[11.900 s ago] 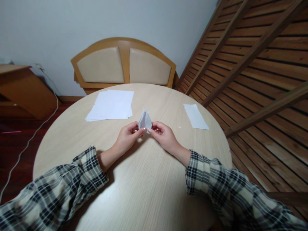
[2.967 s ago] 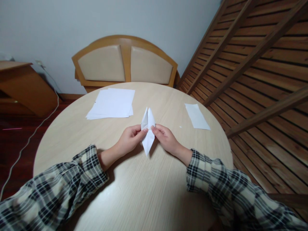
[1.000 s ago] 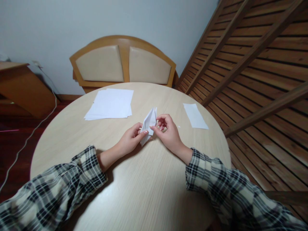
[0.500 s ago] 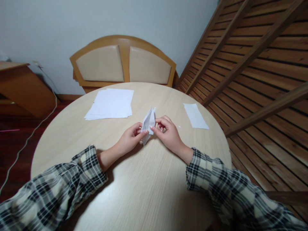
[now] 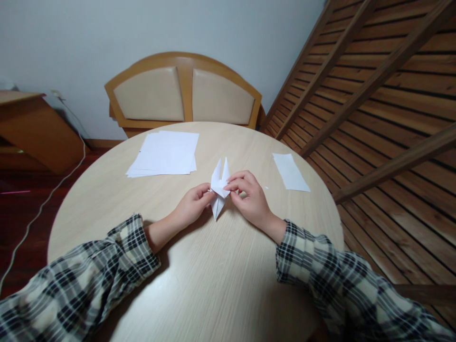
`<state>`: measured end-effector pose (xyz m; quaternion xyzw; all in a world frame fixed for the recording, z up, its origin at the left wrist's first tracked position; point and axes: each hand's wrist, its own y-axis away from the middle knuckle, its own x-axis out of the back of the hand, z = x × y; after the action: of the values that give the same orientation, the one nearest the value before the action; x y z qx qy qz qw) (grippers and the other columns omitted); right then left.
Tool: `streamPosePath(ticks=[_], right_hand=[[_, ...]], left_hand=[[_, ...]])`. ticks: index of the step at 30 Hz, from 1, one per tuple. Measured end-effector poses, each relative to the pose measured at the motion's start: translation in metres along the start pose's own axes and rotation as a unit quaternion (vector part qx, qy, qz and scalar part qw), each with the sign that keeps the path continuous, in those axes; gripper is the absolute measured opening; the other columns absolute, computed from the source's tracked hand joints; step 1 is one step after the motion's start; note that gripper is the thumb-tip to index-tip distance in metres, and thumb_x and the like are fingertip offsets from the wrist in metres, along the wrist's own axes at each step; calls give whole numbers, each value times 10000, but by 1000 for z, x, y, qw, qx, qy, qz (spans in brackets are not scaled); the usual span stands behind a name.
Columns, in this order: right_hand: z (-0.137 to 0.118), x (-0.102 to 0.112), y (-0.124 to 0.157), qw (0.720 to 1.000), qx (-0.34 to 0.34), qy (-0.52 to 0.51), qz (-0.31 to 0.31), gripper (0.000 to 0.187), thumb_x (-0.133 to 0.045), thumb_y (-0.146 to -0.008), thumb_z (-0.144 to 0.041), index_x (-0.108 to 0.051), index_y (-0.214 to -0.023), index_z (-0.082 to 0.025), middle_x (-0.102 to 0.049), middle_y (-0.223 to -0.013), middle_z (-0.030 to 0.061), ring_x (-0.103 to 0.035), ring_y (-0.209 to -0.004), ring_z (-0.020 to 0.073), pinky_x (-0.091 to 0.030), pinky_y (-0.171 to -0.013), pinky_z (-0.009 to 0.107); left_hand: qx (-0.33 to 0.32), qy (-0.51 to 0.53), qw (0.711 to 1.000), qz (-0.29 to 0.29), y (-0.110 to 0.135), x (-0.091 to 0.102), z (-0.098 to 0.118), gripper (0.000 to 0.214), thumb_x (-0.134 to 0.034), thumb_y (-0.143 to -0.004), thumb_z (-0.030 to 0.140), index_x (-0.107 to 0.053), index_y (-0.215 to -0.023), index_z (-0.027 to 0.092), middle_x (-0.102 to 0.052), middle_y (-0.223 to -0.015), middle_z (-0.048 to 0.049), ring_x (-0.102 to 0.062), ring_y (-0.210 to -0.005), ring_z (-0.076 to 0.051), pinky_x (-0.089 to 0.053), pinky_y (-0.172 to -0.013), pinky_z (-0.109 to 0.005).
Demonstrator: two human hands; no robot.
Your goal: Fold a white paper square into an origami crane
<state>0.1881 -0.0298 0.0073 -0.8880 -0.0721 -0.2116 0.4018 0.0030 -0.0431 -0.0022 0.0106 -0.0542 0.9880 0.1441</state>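
Between my hands is a folded white paper [image 5: 218,207], with two narrow points rising at the far side and one point aimed toward me. A flap lies folded across its middle. My left hand [image 5: 192,205] pinches its left edge between thumb and fingers. On the right edge, the fingers and thumb of my right hand [image 5: 248,194] close on the paper near the flap. The fingertips behind the paper are partly hidden.
A stack of white paper sheets [image 5: 166,153] lies at the table's far left. A white paper strip [image 5: 291,172] lies to the right, with a tiny white scrap [image 5: 266,188] nearby. Beyond the round table [image 5: 199,285] stands a padded wooden chair back [image 5: 187,90].
The folded paper has opened out: its two far points now stand apart and a flap lies across the middle. My right fingers have shifted onto the flap's right side; my left hand barely moved.
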Motion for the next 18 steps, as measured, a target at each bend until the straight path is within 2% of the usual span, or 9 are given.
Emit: streamPosePath(ticks=[5,13,18], right_hand=[[3,0,-1,997,68,22,-31,251,-546,-818,-42,-656,-858,-264,-708,-950,11,-648,-922,194,-488,-850,416],[5,2,-1,989,121,77,-30,324,-539,-852,-37,-708,-1021,-254,-693,-901,36,-625,-846,178,-500,-742,340],[6,6,-1,977,177,111,-42,297,-562,-891,-81,-705,-1076,-265,-686,-956,52,-600,-867,188,-487,-758,351]], left_hand=[[35,83,996,12,0,-2,-4,264,-692,-763,366,-677,-891,135,-623,-757,-12,-485,-613,-107,-368,-570,-224],[82,177,981,-3,1,-3,-2,238,-747,-736,345,-702,-863,149,-650,-755,-9,-542,-635,-100,-426,-605,-209],[101,229,968,-4,2,-4,2,190,-713,-746,282,-709,-878,146,-682,-787,-37,-597,-671,-133,-484,-614,-234]])
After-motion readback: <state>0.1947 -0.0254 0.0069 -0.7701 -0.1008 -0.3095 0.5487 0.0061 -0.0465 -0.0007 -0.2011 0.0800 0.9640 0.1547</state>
